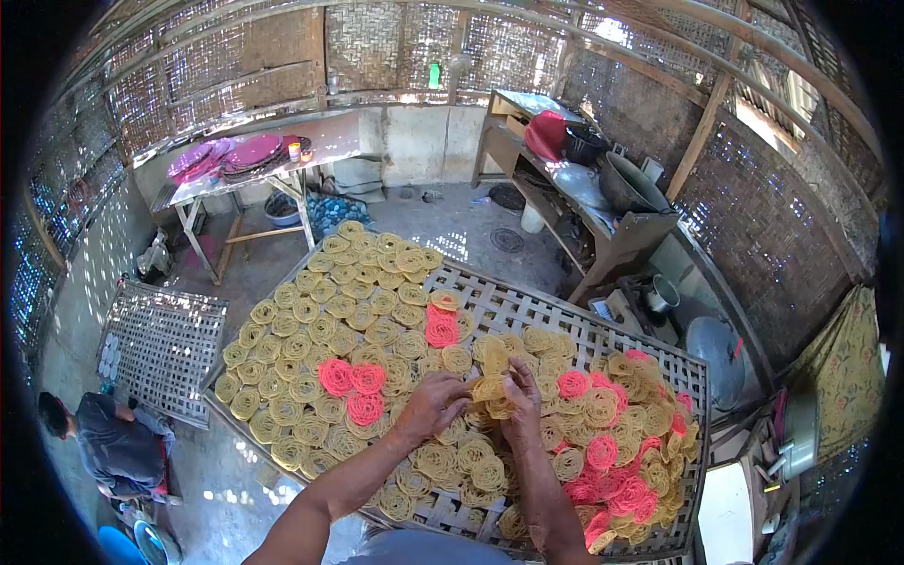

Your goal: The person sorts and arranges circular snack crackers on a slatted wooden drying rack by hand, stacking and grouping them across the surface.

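Yellow lacy coiled crackers [301, 386] lie in close rows on a woven bamboo rack [504, 299] in front of me. A few pink coiled crackers [365, 408] sit among them. Over the middle of the rack, my right hand [523, 403] grips a few yellow coiled crackers [492, 377] held upright together. My left hand [433, 407] pinches the left edge of these crackers, its fingertips partly hidden. Under and right of my right hand, yellow and pink crackers [603, 452] lie heaped and overlapping.
A person [118, 443] crouches at the lower left beside another bamboo rack [165, 344]. A table [325, 141] with pink round items [254, 151] stands at the back left. On the right, a wooden bench [621, 250] holds a large dark pan [631, 184].
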`<state>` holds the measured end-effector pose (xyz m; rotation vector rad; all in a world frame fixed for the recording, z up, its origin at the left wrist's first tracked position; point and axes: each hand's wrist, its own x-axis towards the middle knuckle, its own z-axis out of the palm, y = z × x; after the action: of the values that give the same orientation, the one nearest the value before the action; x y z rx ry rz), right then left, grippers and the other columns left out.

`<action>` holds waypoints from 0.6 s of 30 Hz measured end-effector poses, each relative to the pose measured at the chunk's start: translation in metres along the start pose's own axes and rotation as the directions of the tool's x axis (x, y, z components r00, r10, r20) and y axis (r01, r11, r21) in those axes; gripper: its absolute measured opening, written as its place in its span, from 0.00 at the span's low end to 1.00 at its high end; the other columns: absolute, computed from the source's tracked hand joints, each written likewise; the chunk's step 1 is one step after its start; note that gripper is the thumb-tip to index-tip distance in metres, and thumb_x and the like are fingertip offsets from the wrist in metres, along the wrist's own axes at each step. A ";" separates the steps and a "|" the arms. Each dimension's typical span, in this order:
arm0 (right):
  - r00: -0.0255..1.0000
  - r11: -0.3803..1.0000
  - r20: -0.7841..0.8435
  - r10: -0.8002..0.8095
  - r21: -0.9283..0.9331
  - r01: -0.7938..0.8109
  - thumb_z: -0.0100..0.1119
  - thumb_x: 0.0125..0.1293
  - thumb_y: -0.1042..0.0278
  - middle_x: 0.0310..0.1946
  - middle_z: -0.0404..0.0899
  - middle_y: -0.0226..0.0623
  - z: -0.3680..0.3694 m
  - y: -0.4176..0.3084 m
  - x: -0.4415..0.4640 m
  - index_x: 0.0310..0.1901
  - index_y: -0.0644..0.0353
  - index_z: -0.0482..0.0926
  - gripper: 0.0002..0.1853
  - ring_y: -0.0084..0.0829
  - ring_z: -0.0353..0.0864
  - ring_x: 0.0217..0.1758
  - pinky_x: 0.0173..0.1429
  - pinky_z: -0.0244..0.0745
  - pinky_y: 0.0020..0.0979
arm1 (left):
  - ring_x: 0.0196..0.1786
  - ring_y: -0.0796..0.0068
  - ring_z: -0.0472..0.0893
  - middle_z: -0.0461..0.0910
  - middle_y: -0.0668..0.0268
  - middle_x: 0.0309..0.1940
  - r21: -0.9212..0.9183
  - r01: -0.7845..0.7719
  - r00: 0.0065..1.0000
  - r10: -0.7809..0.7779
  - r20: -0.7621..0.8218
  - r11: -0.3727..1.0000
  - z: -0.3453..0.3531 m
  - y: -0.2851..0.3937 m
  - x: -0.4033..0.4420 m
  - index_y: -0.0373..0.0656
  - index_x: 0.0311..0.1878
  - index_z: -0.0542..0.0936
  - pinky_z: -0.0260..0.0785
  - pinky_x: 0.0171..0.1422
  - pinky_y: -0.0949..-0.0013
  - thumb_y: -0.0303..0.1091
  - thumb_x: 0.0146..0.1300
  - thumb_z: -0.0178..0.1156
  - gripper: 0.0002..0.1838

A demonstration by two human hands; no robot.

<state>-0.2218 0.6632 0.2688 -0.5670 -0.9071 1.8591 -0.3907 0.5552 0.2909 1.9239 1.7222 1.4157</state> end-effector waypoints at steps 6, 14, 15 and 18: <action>1.000 1.000 -0.027 -0.011 -0.008 0.011 0.64 0.66 0.72 0.48 0.78 0.32 0.013 -0.010 -0.004 0.63 0.61 0.76 0.23 0.26 0.80 0.50 0.58 0.77 0.29 | 0.53 0.52 0.81 0.83 0.55 0.47 -0.002 0.208 0.978 -0.208 -0.010 0.978 -0.005 0.003 0.001 0.39 0.51 0.82 0.72 0.61 0.55 0.28 0.59 0.68 0.16; 0.968 0.859 0.232 -0.095 -0.472 0.197 0.66 0.62 0.76 0.43 0.78 0.27 0.006 0.002 -0.007 0.57 0.61 0.79 0.20 0.22 0.76 0.48 0.57 0.72 0.27 | 0.59 0.50 0.78 0.80 0.53 0.54 -0.013 0.039 0.974 -0.041 -0.222 0.999 0.001 -0.003 0.002 0.39 0.56 0.80 0.70 0.64 0.56 0.30 0.62 0.68 0.19; 0.967 0.856 0.233 -0.104 -0.474 0.207 0.66 0.63 0.77 0.43 0.78 0.28 0.006 0.007 -0.007 0.57 0.62 0.79 0.20 0.21 0.76 0.48 0.57 0.73 0.27 | 0.59 0.50 0.78 0.80 0.53 0.53 -0.066 0.081 0.970 -0.094 -0.224 0.995 0.002 -0.002 0.002 0.39 0.55 0.80 0.70 0.64 0.56 0.29 0.61 0.68 0.19; 0.970 0.850 0.211 -0.124 -0.482 0.214 0.65 0.63 0.80 0.44 0.78 0.29 0.008 0.016 -0.006 0.55 0.64 0.78 0.18 0.21 0.77 0.47 0.56 0.73 0.27 | 0.63 0.55 0.75 0.78 0.56 0.56 -0.143 0.036 0.987 -0.057 -0.148 0.989 -0.006 0.002 0.000 0.39 0.55 0.80 0.66 0.68 0.57 0.26 0.62 0.67 0.17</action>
<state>-0.2336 0.6514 0.2609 -0.6183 -1.5333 1.5217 -0.3939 0.5521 0.2961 1.7328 1.6680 1.6565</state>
